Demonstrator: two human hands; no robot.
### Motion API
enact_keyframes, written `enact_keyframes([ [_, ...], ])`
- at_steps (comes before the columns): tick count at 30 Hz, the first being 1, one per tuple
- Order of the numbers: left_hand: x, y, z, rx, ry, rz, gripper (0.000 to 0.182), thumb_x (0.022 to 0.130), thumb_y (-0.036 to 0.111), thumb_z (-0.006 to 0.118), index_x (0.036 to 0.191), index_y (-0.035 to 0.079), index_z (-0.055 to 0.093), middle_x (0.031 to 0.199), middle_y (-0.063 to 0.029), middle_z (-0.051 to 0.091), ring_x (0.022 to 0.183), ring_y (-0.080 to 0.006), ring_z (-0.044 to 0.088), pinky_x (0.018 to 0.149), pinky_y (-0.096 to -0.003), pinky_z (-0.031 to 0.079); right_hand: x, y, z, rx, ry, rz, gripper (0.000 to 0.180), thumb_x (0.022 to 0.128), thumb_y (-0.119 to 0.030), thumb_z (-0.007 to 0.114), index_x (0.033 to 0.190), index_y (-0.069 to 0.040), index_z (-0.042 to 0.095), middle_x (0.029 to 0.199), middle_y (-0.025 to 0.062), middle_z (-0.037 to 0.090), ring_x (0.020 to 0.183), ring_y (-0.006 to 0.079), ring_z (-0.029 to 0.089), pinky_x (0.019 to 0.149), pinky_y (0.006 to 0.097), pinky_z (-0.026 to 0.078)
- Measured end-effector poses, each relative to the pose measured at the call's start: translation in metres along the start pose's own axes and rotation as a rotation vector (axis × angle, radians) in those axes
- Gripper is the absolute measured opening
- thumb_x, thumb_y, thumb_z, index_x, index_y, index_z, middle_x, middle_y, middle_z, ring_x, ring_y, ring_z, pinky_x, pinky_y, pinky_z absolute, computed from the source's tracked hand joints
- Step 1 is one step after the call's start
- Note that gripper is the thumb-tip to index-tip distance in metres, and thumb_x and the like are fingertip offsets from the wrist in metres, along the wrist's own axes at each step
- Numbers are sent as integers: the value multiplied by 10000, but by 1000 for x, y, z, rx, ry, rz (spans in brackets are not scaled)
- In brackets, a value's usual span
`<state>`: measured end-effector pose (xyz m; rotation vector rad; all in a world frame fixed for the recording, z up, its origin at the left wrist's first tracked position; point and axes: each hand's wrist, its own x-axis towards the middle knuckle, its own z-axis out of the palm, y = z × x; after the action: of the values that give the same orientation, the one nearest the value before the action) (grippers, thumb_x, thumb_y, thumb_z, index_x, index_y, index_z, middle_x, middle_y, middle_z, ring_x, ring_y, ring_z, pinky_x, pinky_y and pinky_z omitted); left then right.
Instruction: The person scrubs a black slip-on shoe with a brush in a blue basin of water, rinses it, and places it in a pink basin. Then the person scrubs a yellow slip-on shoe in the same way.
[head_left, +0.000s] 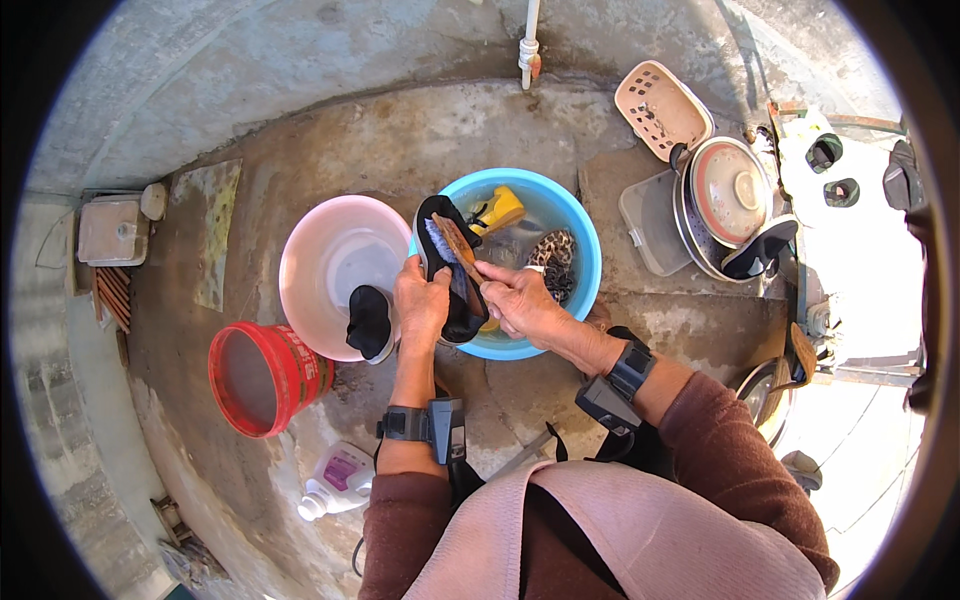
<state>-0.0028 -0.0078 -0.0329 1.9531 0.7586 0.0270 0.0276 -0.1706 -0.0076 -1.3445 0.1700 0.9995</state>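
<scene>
My left hand grips a black shoe by its side, over the left rim of a blue basin. My right hand holds a wooden scrub brush, its pale bristles against the shoe. In the basin's water lie a yellow shoe and a leopard-print shoe. Another black shoe rests on the near right rim of a pink basin, just left of my left hand.
A red bucket and a white detergent bottle stand at the lower left. Right of the blue basin are a clear plastic box, a lidded pot with a dark shoe, and a beige basket. A pipe tap is on the wall.
</scene>
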Motion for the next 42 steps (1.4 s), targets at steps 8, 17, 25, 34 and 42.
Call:
enact_keyframes([
  [8, -17, 14, 9, 163, -133, 221, 321, 745, 180, 652, 912, -68, 534, 785, -297, 590, 814, -451, 591, 709, -464, 447, 47, 5, -22, -336, 322, -158, 423, 875, -148, 510, 1263, 20, 520, 960, 176, 662, 857, 177, 598, 794, 266, 461],
  [17, -10, 10, 0, -353, -264, -3, 166, 754, 9, 596, 912, -36, 568, 756, -35, 597, 652, -83, 515, 570, -245, 425, 18, -9, -17, 54, 124, 57, 538, 886, -131, 494, 1408, -83, 368, 594, 4, 448, 389, 74, 344, 347, 228, 245],
  [25, -13, 10, -1, -1046, -480, -190, 632, 740, -71, 552, 1351, -51, 391, 1335, -123, 440, 1107, -163, 497, 874, -268, 443, 9, -18, -10, 352, 137, -8, 516, 877, -126, 521, 1380, -83, 415, 592, -12, 437, 401, 74, 348, 348, 224, 258],
  [34, -17, 4, 15, -1207, -237, -175, 605, 872, 99, 594, 1408, 75, 313, 1358, -126, 445, 1199, -217, 468, 1036, -351, 341, 15, -8, -8, 506, -46, 11, 532, 894, -171, 481, 1404, -83, 357, 621, 17, 464, 400, 79, 341, 366, 220, 277],
  [42, -24, 10, 13, -1414, -430, -343, 434, 897, 244, 547, 1257, 16, 469, 1185, -109, 583, 1053, -220, 581, 944, -369, 449, 10, -17, -12, 757, -377, -10, 600, 903, -206, 426, 1460, -162, 207, 645, 33, 439, 412, 87, 321, 394, 215, 304],
])
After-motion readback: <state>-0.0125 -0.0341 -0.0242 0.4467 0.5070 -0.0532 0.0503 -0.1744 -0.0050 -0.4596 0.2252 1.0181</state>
